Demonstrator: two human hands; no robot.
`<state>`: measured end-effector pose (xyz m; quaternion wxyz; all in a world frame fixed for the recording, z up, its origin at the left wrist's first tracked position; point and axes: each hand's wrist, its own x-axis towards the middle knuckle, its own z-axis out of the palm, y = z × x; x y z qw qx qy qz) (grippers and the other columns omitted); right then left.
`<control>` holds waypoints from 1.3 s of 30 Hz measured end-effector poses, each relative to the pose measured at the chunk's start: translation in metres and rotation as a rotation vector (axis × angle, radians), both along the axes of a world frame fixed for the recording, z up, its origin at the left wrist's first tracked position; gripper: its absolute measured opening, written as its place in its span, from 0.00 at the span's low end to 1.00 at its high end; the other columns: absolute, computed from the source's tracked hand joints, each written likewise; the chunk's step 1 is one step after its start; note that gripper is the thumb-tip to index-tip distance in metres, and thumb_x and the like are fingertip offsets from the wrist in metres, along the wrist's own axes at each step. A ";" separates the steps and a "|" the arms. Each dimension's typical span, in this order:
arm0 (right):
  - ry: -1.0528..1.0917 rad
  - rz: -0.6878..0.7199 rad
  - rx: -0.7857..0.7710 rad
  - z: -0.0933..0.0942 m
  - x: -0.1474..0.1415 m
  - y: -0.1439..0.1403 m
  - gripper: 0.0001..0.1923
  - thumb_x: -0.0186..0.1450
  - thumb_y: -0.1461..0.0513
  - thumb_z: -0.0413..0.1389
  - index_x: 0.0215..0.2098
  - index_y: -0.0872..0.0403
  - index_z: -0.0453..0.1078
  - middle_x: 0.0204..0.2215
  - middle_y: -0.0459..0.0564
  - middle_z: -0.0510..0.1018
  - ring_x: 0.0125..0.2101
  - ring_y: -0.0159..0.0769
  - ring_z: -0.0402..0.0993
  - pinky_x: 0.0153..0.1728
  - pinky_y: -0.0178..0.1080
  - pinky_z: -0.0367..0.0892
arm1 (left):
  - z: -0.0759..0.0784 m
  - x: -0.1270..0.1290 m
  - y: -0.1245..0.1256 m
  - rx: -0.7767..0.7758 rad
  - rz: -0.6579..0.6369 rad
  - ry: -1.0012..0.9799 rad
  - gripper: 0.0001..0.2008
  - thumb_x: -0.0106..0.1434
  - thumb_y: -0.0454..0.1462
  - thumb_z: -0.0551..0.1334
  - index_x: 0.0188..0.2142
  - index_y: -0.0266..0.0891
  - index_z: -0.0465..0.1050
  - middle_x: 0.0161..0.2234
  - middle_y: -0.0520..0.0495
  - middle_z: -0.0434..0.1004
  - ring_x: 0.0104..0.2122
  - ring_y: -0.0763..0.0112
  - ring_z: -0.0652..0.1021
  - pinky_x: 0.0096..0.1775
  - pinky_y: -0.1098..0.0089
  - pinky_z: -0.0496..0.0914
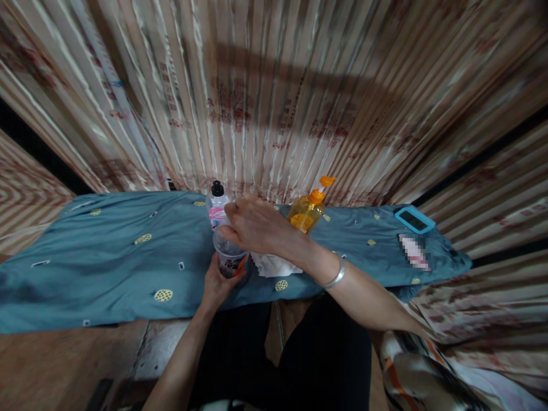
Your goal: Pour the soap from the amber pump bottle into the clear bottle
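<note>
A clear plastic cup (228,249) with dark and orange print stands upright at the near side of the cloth-covered table. My left hand (217,286) is wrapped round its lower side. Over the cup's rim is my right hand (259,224), its fingers curled together; whatever they may hold is hidden. Just behind the cup is a clear bottle (217,212) with a black cap and pink label. A yellow pump bottle (305,215) with an orange head stands beyond my right wrist. Crumpled white tissue (276,266) lies right of the cup, partly under my right forearm.
Teal cloth (115,257) with a yellow pattern covers the narrow table. A blue-framed device (414,220) with a dark screen lies at the right end, beside a blurred-out pinkish item (414,252). Pleated curtains (274,103) hang close behind and at the sides.
</note>
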<state>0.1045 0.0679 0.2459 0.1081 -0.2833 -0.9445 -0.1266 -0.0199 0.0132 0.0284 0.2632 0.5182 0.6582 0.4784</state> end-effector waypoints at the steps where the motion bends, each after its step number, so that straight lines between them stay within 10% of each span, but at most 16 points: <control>1: 0.005 -0.008 0.011 0.000 0.000 0.000 0.18 0.69 0.55 0.50 0.40 0.64 0.68 0.33 0.58 0.74 0.37 0.46 0.69 0.37 0.41 0.62 | 0.000 0.000 0.000 -0.002 0.001 0.003 0.38 0.44 0.44 0.70 0.53 0.37 0.60 0.45 0.41 0.74 0.44 0.57 0.76 0.47 0.58 0.71; 22: 0.022 -0.080 0.047 -0.004 -0.008 0.002 0.22 0.71 0.52 0.46 0.35 0.61 0.70 0.29 0.54 0.76 0.32 0.45 0.72 0.26 0.40 0.61 | 0.002 -0.001 0.003 -0.041 0.008 0.031 0.38 0.42 0.48 0.70 0.51 0.37 0.61 0.44 0.42 0.75 0.43 0.57 0.77 0.46 0.59 0.71; 39: 0.019 0.084 -0.007 -0.002 0.003 0.001 0.14 0.69 0.59 0.52 0.44 0.64 0.67 0.36 0.54 0.74 0.41 0.43 0.68 0.44 0.38 0.57 | 0.006 0.001 0.002 -0.045 0.008 0.020 0.36 0.43 0.47 0.70 0.49 0.37 0.61 0.42 0.41 0.75 0.41 0.58 0.77 0.44 0.59 0.72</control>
